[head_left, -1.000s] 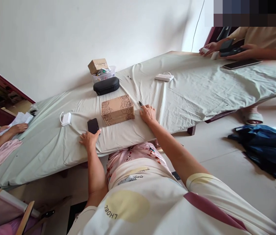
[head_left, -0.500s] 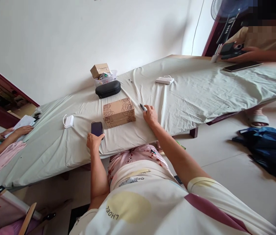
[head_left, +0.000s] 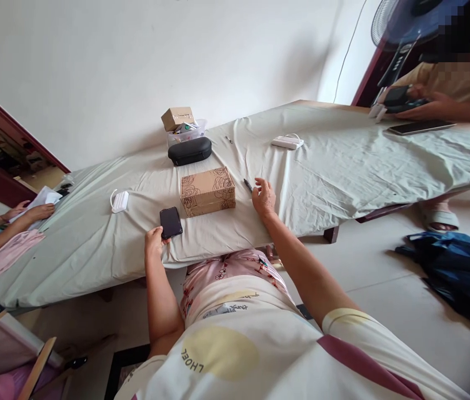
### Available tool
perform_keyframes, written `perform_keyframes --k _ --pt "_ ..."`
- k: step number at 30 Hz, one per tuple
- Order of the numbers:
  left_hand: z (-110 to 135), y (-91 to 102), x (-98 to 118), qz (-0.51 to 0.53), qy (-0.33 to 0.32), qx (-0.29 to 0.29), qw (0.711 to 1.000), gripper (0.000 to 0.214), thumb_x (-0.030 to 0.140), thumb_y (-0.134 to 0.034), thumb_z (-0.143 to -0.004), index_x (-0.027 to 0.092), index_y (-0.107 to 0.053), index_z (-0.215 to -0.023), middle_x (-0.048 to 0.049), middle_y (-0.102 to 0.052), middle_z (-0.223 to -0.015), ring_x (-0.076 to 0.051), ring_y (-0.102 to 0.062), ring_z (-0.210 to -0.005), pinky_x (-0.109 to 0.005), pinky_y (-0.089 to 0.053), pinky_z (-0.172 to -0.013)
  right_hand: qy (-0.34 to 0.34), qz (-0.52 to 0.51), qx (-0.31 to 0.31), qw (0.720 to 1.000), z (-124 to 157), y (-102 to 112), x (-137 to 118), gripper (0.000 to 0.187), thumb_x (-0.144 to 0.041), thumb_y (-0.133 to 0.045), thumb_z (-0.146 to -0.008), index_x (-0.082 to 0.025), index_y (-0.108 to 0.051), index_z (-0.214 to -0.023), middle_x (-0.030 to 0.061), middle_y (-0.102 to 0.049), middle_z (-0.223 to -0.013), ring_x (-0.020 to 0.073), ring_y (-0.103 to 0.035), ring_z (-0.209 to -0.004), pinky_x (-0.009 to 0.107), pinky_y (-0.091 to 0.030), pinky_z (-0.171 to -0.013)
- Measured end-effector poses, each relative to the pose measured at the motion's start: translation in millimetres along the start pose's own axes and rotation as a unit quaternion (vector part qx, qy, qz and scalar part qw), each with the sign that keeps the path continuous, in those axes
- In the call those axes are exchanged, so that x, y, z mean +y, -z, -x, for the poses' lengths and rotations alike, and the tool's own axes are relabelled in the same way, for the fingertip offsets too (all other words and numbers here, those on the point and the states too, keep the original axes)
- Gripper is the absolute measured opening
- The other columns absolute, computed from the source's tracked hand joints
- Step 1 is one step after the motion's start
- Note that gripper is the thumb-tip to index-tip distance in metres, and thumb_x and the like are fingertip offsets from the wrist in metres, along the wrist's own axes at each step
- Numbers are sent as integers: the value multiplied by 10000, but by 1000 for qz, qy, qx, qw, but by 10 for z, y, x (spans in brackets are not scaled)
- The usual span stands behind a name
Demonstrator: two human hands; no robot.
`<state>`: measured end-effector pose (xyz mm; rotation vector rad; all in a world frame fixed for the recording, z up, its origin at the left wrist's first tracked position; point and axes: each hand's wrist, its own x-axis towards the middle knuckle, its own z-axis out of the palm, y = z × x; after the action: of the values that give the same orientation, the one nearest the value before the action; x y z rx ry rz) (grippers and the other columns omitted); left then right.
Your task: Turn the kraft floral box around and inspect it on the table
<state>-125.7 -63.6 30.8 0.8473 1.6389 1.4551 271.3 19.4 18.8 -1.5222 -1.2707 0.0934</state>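
Observation:
My left hand (head_left: 154, 243) is at the table's near edge, fingers closed on the near corner of a black phone (head_left: 171, 222) that lies tilted on the pale green cloth (head_left: 335, 166). My right hand (head_left: 264, 198) rests on the cloth with fingers apart, holding nothing. Its fingertips are just beside a dark pen (head_left: 248, 185). Between my hands sits a brown cardboard box with a rose print (head_left: 208, 191).
Behind the box lie a black case (head_left: 190, 151) and a small carton (head_left: 178, 118) on a clear tub. White devices (head_left: 119, 201) (head_left: 287, 143) lie on the cloth. A person's hands (head_left: 416, 103) work at the far right, another person's (head_left: 30, 211) at the left. A dark blue bag (head_left: 460, 272) lies on the floor.
My left hand went from flat below the phone to gripping its near corner, and the phone has turned slightly. My right hand stayed beside the pen. The view shifted right.

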Motion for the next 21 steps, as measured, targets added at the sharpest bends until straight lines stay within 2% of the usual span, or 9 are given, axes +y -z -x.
perform_keyframes --k 3,7,12,15,18,21 --pt "10 -13 -8 -13 2 1 1000 70 199 -615 -821 145 -655 -840 0 -614 -798 -108 -566 -634 -255 -566 -589 19 -32 26 999 19 51 -56 442 -153 -437 -875 -183 -662 -1255 119 -716 -1129 215 -672 -893 401 -564 -929" --pt "4 -17 -83 -67 -10 9 998 183 211 -597 -829 158 -691 -976 -42 -701 -913 -160 -667 -740 -301 -612 -674 34 -67 21 997 185 154 -106 401 -204 -436 -878 -192 -664 -1208 103 -749 -1053 215 -677 -888 397 -566 -915" --pt "14 40 -238 -91 -82 25 992 284 254 -587 -824 173 -694 -1074 -89 -762 -1049 -242 -735 -1006 -354 -615 -877 46 -136 -83 986 548 290 -139 333 -327 -496 -895 -201 -691 -1134 67 -762 -950 187 -657 -746 359 -568 -789" --pt "70 66 -241 -87 -134 46 986 299 290 -598 -808 180 -688 -1071 -94 -765 -1057 -256 -730 -1036 -382 -582 -962 45 -163 -144 975 737 327 -229 319 -368 -540 -902 -212 -699 -1130 48 -759 -905 168 -652 -712 333 -550 -765" --pt "214 19 -151 -50 -177 19 983 325 348 -607 -813 188 -675 -1087 -75 -758 -1023 -232 -726 -980 -343 -578 -903 27 -199 -208 957 896 323 -371 313 -444 -580 -927 -222 -693 -1115 21 -743 -821 163 -654 -702 321 -541 -758" --pt "469 -167 -54 12 -181 -43 982 375 406 -636 -825 200 -639 -1138 -47 -737 -952 -189 -705 -853 -271 -559 -735 7 -252 -273 928 1046 321 -496 435 -586 -573 -957 -216 -672 -1164 21 -733 -823 160 -656 -706 307 -541 -733"
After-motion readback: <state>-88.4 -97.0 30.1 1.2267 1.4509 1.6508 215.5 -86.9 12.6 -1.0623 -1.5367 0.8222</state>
